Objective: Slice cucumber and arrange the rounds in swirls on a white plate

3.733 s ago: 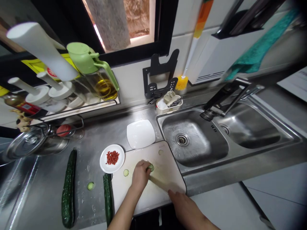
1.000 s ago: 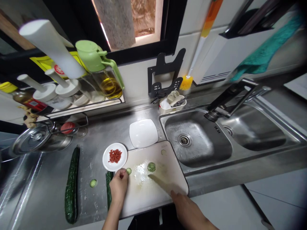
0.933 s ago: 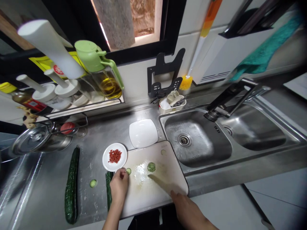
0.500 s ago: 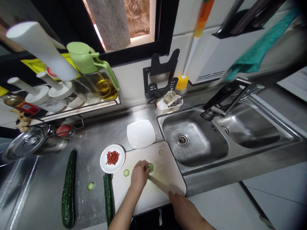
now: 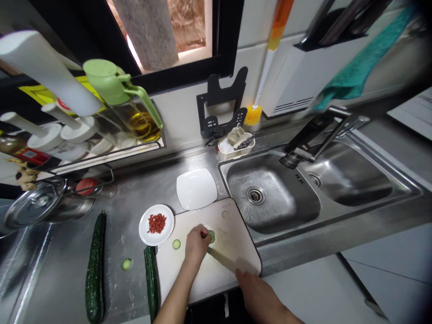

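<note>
My left hand [image 5: 196,246] is closed at the middle of the white cutting board [image 5: 216,281], its fingertips pressed on a small stack of cucumber slices [image 5: 212,236]. From the right, my right hand [image 5: 254,290] grips a knife [image 5: 222,259] whose blade lies low over the board and points toward the slices. The handle is hidden inside the fist. One loose cucumber slice [image 5: 176,244] lies left of my left hand, and a pale thin slice [image 5: 225,215] sits near the board's far corner. A cut length of cucumber [image 5: 151,283] rests along the board's left edge.
A whole cucumber [image 5: 95,270] and a cucumber end [image 5: 126,264] lie on the steel counter to the left. Behind the board stand a small plate of red berries [image 5: 157,223] and a white square dish [image 5: 196,189]. The sink [image 5: 276,193] borders the right.
The whole scene has shifted slightly left as the head view moved. Both hands keep nearly the same place on the board, with the left fingers a little more curled over the slices.
</note>
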Available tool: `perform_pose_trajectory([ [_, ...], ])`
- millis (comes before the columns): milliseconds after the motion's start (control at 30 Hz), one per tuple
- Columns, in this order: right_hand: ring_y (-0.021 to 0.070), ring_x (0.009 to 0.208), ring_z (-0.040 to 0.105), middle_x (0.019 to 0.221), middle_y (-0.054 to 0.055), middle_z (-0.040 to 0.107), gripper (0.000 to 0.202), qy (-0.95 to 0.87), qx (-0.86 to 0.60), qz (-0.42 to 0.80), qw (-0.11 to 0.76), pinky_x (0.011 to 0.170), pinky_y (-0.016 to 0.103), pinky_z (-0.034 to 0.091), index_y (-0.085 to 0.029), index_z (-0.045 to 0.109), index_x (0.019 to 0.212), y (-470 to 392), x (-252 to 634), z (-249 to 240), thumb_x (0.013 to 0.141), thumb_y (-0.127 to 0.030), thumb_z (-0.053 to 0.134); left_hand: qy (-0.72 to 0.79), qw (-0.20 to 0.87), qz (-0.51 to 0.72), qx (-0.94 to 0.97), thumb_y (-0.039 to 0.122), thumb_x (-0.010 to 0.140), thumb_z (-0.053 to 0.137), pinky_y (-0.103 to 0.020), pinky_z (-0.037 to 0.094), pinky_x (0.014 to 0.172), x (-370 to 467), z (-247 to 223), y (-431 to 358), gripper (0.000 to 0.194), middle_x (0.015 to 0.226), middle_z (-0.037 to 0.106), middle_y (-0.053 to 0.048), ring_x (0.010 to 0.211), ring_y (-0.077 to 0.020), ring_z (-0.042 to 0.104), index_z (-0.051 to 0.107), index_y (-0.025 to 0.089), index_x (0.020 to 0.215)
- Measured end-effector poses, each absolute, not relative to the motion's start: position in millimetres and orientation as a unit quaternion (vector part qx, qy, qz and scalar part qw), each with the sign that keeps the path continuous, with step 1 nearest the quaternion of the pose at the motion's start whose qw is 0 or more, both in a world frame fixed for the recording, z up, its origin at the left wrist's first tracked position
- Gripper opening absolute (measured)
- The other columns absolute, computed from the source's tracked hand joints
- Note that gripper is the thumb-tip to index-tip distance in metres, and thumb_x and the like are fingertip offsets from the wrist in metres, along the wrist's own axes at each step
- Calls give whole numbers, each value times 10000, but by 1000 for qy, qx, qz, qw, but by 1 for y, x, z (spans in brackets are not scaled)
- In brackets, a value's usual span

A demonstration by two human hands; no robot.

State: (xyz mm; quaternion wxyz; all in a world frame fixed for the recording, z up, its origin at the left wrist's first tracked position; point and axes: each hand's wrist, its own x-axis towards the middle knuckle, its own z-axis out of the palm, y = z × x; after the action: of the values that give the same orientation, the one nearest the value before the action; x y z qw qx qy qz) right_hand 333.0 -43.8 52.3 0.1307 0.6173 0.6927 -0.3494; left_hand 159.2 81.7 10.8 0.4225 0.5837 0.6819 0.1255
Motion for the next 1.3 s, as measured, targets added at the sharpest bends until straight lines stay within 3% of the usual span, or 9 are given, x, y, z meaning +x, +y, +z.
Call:
perform_pose_trajectory([
  [533, 211, 850, 639, 962, 105, 678, 539, 699, 598, -354, 170, 688, 263, 435, -139, 575, 1168, -32, 335, 73, 747, 63, 306, 712, 441, 176, 518, 242, 682, 518, -204, 402, 615, 120, 12, 59, 89, 601, 604, 40, 593, -115, 557, 587, 193, 653],
  [833, 224, 811, 650, 919, 123, 682, 462, 693, 619, -327, 172, 650, 260, 437, -139, 590, 1127, -14, 310, 80, 788, 23, 322, 731, 399, 171, 526, 235, 717, 497, -213, 421, 634, 116, 10, 49, 157, 640, 657, 23, 616, -126, 599, 649, 207, 744],
  [1300, 226, 802, 666, 903, 118, 685, 450, 680, 622, -331, 204, 623, 261, 461, -142, 600, 1087, -2, 299, 90, 796, 41, 310, 727, 402, 176, 529, 210, 701, 482, -214, 422, 650, 115, 10, 51, 157, 632, 649, 30, 618, -122, 596, 639, 203, 714],
])
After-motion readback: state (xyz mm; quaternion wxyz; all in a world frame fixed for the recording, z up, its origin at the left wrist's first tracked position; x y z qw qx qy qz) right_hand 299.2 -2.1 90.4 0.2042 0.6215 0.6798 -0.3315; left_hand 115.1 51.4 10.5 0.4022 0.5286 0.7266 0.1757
